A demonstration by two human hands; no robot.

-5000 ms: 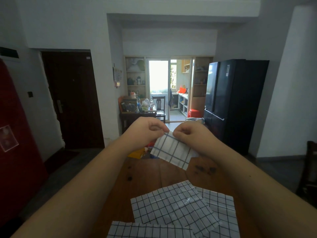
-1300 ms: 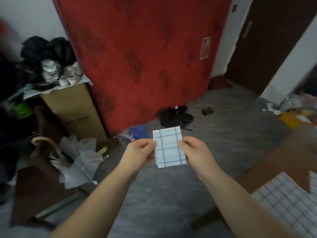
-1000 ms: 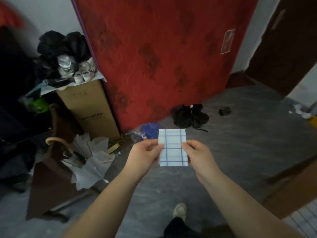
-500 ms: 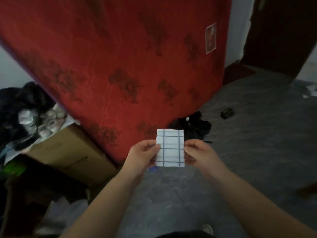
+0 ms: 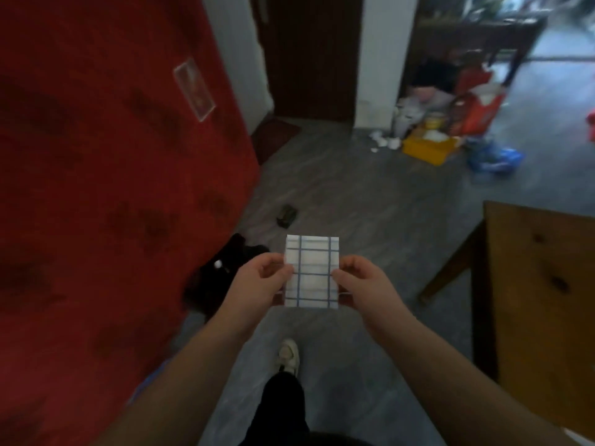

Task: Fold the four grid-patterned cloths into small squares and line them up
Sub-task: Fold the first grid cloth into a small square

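A small folded grid-patterned cloth (image 5: pixel 311 272), white with blue lines, is held upright in the air over the grey floor, left of the table. My left hand (image 5: pixel 257 283) pinches its left edge and my right hand (image 5: pixel 362 281) pinches its right edge. The other cloths are out of sight; only a white scrap shows at the bottom right corner.
The wooden table (image 5: pixel 541 284) fills the right side, its corner and a leg near my right arm. A red panel (image 5: pixel 112 188) stands at the left. A black bundle (image 5: pixel 222 272), a small dark object (image 5: pixel 286 215) and bags (image 5: pixel 450 123) lie on the floor. My shoe (image 5: pixel 288 355) is below.
The view has swung right, from the red panel and cardboard box back toward the table. Both hands keep holding the folded cloth in front of me the same way.
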